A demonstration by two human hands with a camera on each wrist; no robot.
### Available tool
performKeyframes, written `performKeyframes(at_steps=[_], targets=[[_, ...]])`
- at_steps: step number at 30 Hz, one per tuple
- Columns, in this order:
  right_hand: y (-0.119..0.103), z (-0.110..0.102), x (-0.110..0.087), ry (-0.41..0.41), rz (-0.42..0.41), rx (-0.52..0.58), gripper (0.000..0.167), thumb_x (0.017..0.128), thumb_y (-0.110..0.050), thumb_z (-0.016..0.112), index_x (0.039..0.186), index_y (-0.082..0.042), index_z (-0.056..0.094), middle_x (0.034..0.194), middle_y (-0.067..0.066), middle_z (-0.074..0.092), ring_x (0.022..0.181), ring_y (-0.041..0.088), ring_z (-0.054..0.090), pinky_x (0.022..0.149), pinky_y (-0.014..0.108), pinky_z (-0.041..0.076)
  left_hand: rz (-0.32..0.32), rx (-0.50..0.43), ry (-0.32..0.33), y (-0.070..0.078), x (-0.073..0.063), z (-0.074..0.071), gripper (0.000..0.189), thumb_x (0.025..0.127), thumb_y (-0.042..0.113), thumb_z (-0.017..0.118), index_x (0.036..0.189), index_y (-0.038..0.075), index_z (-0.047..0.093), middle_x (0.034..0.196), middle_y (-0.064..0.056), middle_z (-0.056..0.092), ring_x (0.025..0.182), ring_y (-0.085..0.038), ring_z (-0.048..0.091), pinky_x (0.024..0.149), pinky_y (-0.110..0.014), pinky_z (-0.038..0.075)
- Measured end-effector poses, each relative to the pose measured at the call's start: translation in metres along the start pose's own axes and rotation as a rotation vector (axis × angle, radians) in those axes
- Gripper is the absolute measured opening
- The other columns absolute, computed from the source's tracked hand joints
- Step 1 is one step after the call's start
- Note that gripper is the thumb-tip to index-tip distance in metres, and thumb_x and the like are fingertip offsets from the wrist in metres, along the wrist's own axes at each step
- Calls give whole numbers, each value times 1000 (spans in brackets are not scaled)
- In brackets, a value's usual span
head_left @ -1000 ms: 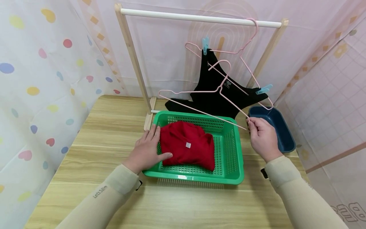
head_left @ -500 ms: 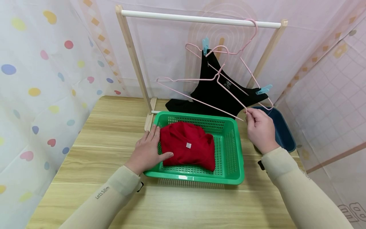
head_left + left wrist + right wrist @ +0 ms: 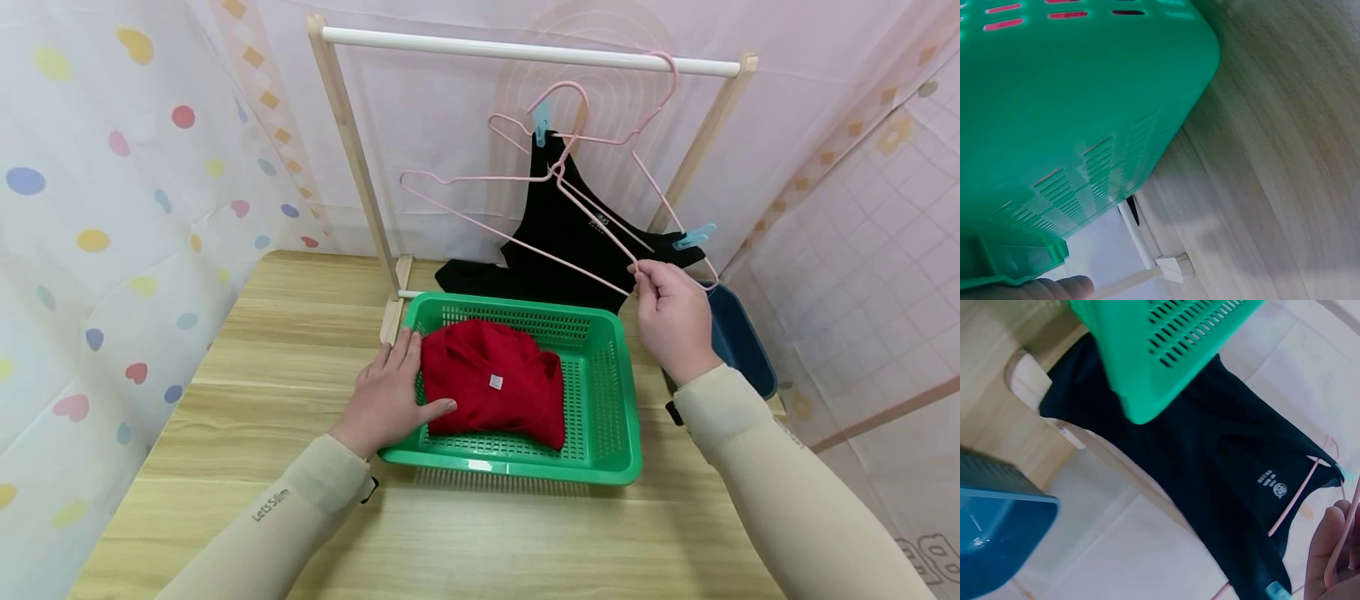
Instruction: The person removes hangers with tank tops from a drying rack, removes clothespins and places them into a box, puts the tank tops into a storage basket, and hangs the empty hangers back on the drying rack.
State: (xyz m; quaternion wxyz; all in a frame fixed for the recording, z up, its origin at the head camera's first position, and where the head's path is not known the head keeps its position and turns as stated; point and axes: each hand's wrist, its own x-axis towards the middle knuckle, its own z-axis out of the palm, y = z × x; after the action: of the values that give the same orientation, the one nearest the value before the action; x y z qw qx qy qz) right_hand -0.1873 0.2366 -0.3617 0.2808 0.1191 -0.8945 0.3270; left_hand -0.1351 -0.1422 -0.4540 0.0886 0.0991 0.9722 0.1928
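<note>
In the head view my right hand [image 3: 675, 317] pinches one end of a pink clothes hanger [image 3: 480, 178], which is held up with its hook toward the rack. Behind it a black tank top [image 3: 555, 225] hangs from a second pink hanger [image 3: 660, 187], clipped by two light-blue clothespins [image 3: 542, 125]. My left hand [image 3: 390, 392] rests on the left rim of a green plastic basket [image 3: 626, 417], fingers straight and thumb over the inside. A folded red garment [image 3: 480, 392] with a small white tag lies in the basket. The right wrist view shows my fingers [image 3: 1322, 550] around the hanger.
A rack with wooden posts [image 3: 348, 150] and a white rail [image 3: 480, 46] stands at the back of the wooden table [image 3: 480, 542]. On the right, a dark blue basin [image 3: 746, 350] is partly behind my right hand. Patterned curtains [image 3: 90, 167] surround the table.
My right hand has moved up and slightly left, raising the pink hanger toward the rail. My left hand, the basket and the red garment have stayed in place.
</note>
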Motion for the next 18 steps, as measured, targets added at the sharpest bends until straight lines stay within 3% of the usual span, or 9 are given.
performKeyframes(at_steps=[8, 18], targets=[[-15, 6, 14, -12, 4, 9, 24, 109, -6, 53, 119, 3, 73, 111, 21, 73, 93, 34, 68, 84, 49, 54, 2, -7, 4, 1, -1, 1, 121, 87, 69, 73, 169, 6, 10, 178, -15, 6, 156, -56, 19, 121, -75, 23], [-38, 13, 38, -91, 33, 3, 28, 111, -8, 49, 125, 1, 71, 116, 19, 72, 106, 34, 69, 96, 52, 56, -3, -11, 6, 2, -1, 0, 121, 87, 68, 74, 169, 5, 11, 178, -16, 7, 156, -56, 19, 121, -74, 22]])
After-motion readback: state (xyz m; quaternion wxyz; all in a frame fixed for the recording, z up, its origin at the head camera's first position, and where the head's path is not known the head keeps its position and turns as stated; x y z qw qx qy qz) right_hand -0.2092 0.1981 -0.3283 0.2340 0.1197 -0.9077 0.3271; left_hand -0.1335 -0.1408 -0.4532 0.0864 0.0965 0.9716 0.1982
